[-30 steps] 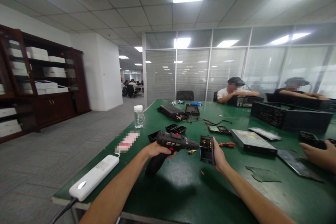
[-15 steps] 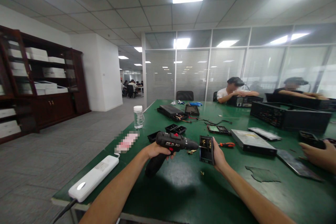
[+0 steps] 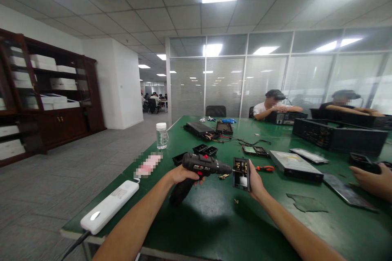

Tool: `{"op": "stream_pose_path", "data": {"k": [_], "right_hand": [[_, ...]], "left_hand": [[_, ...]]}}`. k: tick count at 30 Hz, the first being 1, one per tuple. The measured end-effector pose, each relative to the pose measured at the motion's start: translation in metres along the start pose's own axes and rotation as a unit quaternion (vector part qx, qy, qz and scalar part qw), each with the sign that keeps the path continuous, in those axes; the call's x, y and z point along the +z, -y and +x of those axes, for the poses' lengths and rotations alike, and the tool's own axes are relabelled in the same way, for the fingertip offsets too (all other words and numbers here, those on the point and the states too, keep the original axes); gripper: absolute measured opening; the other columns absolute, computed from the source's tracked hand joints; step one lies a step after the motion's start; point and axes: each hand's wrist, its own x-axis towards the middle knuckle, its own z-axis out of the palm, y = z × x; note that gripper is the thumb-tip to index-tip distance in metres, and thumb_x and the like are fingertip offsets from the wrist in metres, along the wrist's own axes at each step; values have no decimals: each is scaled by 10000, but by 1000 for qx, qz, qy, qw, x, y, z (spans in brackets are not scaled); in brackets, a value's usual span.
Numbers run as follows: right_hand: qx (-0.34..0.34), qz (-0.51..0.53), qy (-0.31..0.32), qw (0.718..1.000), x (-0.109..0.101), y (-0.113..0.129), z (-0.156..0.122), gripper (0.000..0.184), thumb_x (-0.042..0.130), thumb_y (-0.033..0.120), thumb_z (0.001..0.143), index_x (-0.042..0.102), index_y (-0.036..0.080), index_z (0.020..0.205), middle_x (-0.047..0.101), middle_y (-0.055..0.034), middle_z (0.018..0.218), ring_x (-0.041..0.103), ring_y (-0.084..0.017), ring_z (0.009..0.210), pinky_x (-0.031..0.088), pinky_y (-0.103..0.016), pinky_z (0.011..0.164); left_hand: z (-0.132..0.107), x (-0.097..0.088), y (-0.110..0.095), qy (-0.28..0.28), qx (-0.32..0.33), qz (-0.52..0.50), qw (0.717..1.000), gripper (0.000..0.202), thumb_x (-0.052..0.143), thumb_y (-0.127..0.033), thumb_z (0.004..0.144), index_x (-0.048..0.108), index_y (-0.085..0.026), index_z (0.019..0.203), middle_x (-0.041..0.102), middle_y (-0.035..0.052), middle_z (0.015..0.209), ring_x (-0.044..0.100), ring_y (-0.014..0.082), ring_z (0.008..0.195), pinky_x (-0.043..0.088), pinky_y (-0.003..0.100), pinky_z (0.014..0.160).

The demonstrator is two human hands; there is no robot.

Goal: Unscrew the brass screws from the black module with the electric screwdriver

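Observation:
My left hand (image 3: 185, 176) is wrapped round the grip of a black cordless drill (image 3: 205, 165) with red buttons. The drill points right, and its thin bit reaches the open side of a small black plastic housing (image 3: 241, 181) with brass-coloured metal parts inside. Holding that housing upright by its right edge is my right hand (image 3: 255, 180). Whether the bit sits on a screw is too small to tell. Small brass pieces (image 3: 224, 176) lie on the table behind the bit. Past the drill are several black plastic trays (image 3: 200, 149).
On the green table (image 3: 208, 220) lie an orange screwdriver (image 3: 266, 168), an optical drive (image 3: 295, 166), a metal plate (image 3: 349, 193) and a white power strip (image 3: 110, 206). A bottle (image 3: 161, 136) stands at the left edge. Another person's hand (image 3: 372, 179) holds a black part at right.
The black housing has turned slightly in my right hand, and light now glints off its lower inside. The drill stays in nearly the same place.

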Motion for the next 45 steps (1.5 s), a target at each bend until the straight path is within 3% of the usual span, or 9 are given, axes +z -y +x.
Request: {"op": "stream_pose_path", "data": {"k": [12,19,45], "right_hand": [[-7,-6,10,1000,0,-1,0,228,526,440,667,636,241,670,652,-81,658,598,-211,565,462,-329,560],[-21,5,-28,999,5,-5,1,358,529,513,645,597,179,752,635,-24,588,578,-181,486,468,-307,497],[-8,-25,-11,1000,6,-5,-4,372,493,516,678,589,159,719,627,-26,560,577,-166,473,452,-272,473]], "left_hand": [[-1,-1,0,-6,4,-6,1000,348,576,-191,622,557,-60,943,579,108,792,538,163,658,389,221,506],[-2,0,-2,3,10,-3,1000,328,563,-180,633,560,-53,936,582,101,760,532,153,635,390,223,516],[-2,-3,0,0,16,-6,1000,351,560,-184,639,547,-50,963,579,112,779,533,164,657,393,232,524]]}}
